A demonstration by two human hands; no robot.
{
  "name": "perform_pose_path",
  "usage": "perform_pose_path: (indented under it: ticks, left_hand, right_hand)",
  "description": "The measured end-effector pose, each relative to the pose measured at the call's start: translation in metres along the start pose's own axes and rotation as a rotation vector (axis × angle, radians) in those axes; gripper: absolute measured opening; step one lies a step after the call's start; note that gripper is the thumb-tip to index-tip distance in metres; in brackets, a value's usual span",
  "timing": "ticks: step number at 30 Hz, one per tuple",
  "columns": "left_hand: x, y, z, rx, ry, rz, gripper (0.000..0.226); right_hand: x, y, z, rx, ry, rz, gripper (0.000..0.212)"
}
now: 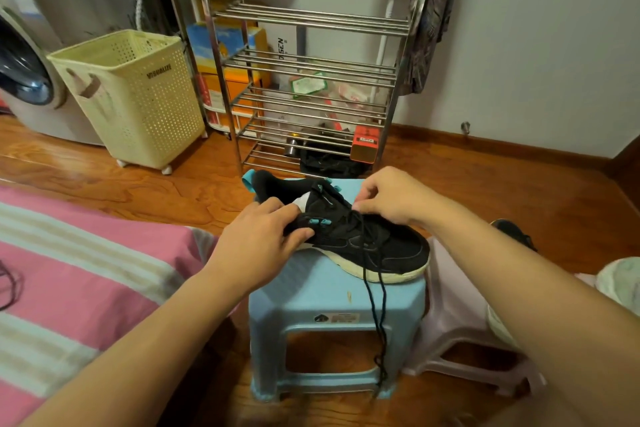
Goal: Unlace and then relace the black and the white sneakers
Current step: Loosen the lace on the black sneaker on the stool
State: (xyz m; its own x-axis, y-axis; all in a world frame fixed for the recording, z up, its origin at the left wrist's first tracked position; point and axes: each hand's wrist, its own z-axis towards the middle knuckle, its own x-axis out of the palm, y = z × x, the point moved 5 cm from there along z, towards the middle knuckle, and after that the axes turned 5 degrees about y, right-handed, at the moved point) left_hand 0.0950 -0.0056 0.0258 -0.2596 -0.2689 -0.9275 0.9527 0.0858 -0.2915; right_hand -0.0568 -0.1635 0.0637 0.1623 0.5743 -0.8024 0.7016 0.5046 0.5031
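Observation:
A black sneaker (391, 246) with a white sole and teal eyelet loops lies on a light blue plastic stool (311, 295), toe pointing right. My left hand (263, 232) grips the sneaker's near side by the collar, fingers curled over the teal loops. My right hand (391, 194) pinches the black lace at the upper eyelets on the far side. Two loose ends of the black lace (379, 315) hang down over the stool's front edge. A second black sneaker (516, 232) shows partly on the floor to the right, behind my right forearm. A white sneaker (620, 277) peeks in at the right edge.
A pale pink stool (464, 322) stands right of the blue one. A steel shoe rack (304, 87) stands behind, with a cream laundry basket (135, 90) and a washing machine (24, 73) to its left. A pink striped bedspread (69, 270) fills the left foreground.

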Motion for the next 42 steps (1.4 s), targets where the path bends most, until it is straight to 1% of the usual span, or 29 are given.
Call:
perform_pose_path:
  ticks: [2, 5, 8, 10, 12, 14, 16, 18, 19, 21, 23, 24, 25, 26, 27, 28, 29, 30, 31, 32, 33, 35, 36, 37, 38, 39, 40, 41, 42]
  left_hand:
    - [0.001, 0.001, 0.001, -0.006, 0.001, 0.025, 0.021]
    - [0.002, 0.001, 0.001, -0.005, -0.004, 0.040, 0.021]
    - [0.003, 0.002, 0.001, -0.014, -0.014, 0.052, 0.026]
    - [0.004, 0.002, 0.002, -0.005, -0.023, 0.053, 0.028]
    - [0.003, 0.002, 0.003, 0.021, -0.033, 0.051, 0.025]
    - [0.002, 0.000, 0.004, 0.033, -0.035, 0.049, 0.021]
    - [0.000, 0.000, 0.004, 0.029, -0.031, 0.039, 0.021]
    - [0.000, 0.000, 0.003, 0.030, -0.022, 0.028, 0.021]
    - [0.000, -0.001, 0.003, 0.032, -0.024, 0.026, 0.021]
    - [0.000, -0.001, 0.002, 0.033, -0.029, 0.031, 0.023]
    - [0.001, -0.002, 0.001, 0.030, -0.037, 0.040, 0.023]
    - [0.002, -0.003, 0.001, 0.029, -0.039, 0.041, 0.023]
    - [0.001, -0.003, 0.001, 0.030, -0.042, 0.037, 0.023]
    - [0.000, -0.003, 0.002, 0.035, -0.047, 0.029, 0.022]
    - [0.000, -0.003, 0.002, 0.041, -0.049, 0.022, 0.022]
    - [-0.001, -0.003, 0.003, 0.047, -0.046, 0.016, 0.022]
    - [-0.001, -0.003, 0.003, 0.053, -0.043, 0.011, 0.023]
    - [-0.001, -0.003, 0.003, 0.059, -0.042, 0.005, 0.022]
    - [-0.002, -0.002, 0.002, 0.065, -0.041, 0.000, 0.022]
    - [-0.001, -0.001, 0.002, 0.069, -0.035, -0.004, 0.022]
    - [-0.001, 0.000, 0.001, 0.075, -0.028, -0.007, 0.023]
    - [-0.001, 0.000, 0.000, 0.093, -0.023, -0.009, 0.026]
    - [-0.002, 0.000, 0.000, 0.097, -0.023, -0.015, 0.026]
    - [-0.002, -0.001, 0.000, 0.094, -0.023, -0.022, 0.025]
    - [-0.003, -0.001, 0.001, 0.090, -0.025, -0.026, 0.024]
    - [-0.004, -0.002, 0.002, 0.089, -0.027, -0.027, 0.023]
    - [-0.004, -0.001, 0.003, 0.087, -0.027, -0.025, 0.023]
    - [-0.004, -0.001, 0.004, 0.084, -0.023, -0.025, 0.022]
    - [-0.004, 0.000, 0.004, 0.083, -0.017, -0.028, 0.022]
  right_hand:
    - [0.002, 0.004, 0.005, 0.015, -0.061, -0.054, 0.013]
    - [0.004, -0.001, 0.007, 0.146, -0.036, -0.159, 0.025]
    - [-0.018, -0.050, -0.009, 0.416, -0.050, 0.008, 0.018]
    - [-0.032, -0.084, -0.019, 0.470, -0.135, -0.041, 0.021]
    - [-0.033, -0.086, -0.019, 0.311, -0.251, 0.025, 0.026]
    - [-0.014, -0.048, -0.017, 0.028, -0.218, 0.189, 0.036]
    - [0.008, -0.010, -0.010, -0.157, -0.176, 0.130, 0.036]
    - [0.016, -0.002, 0.005, -0.229, -0.252, -0.040, 0.025]
    - [0.008, -0.014, 0.013, -0.164, -0.306, -0.059, 0.020]
    - [-0.017, -0.063, 0.017, 0.184, -0.368, -0.012, 0.017]
    - [-0.032, -0.110, -0.005, 0.580, -0.332, -0.107, 0.013]
    - [-0.033, -0.119, -0.011, 0.656, -0.311, -0.186, 0.011]
    - [-0.033, -0.115, -0.008, 0.595, -0.326, -0.203, 0.015]
    - [-0.029, -0.099, -0.001, 0.416, -0.334, -0.160, 0.026]
    - [-0.022, -0.074, 0.005, 0.183, -0.296, -0.063, 0.035]
    - [-0.013, -0.048, 0.005, -0.024, -0.214, 0.009, 0.038]
    - [-0.001, -0.024, 0.004, -0.165, -0.114, -0.005, 0.036]
    - [0.006, -0.009, 0.004, -0.253, -0.079, -0.078, 0.031]
    - [0.007, -0.007, 0.008, -0.275, -0.111, -0.146, 0.025]
    - [0.001, -0.018, 0.013, -0.217, -0.191, -0.183, 0.020]
    - [-0.009, -0.038, 0.015, -0.085, -0.290, -0.180, 0.019]
    - [-0.036, -0.103, 0.004, 0.367, -0.491, -0.019, 0.020]
    - [-0.044, -0.132, -0.011, 0.584, -0.536, 0.067, 0.020]
    - [-0.046, -0.149, -0.021, 0.718, -0.514, 0.085, 0.018]
    - [-0.044, -0.153, -0.021, 0.750, -0.452, 0.009, 0.017]
    - [-0.041, -0.146, -0.014, 0.661, -0.410, -0.072, 0.030]
    - [-0.036, -0.129, -0.002, 0.459, -0.385, -0.113, 0.047]
    - [-0.029, -0.102, 0.006, 0.205, -0.346, -0.091, 0.054]
    - [-0.020, -0.072, 0.007, -0.025, -0.271, -0.054, 0.052]
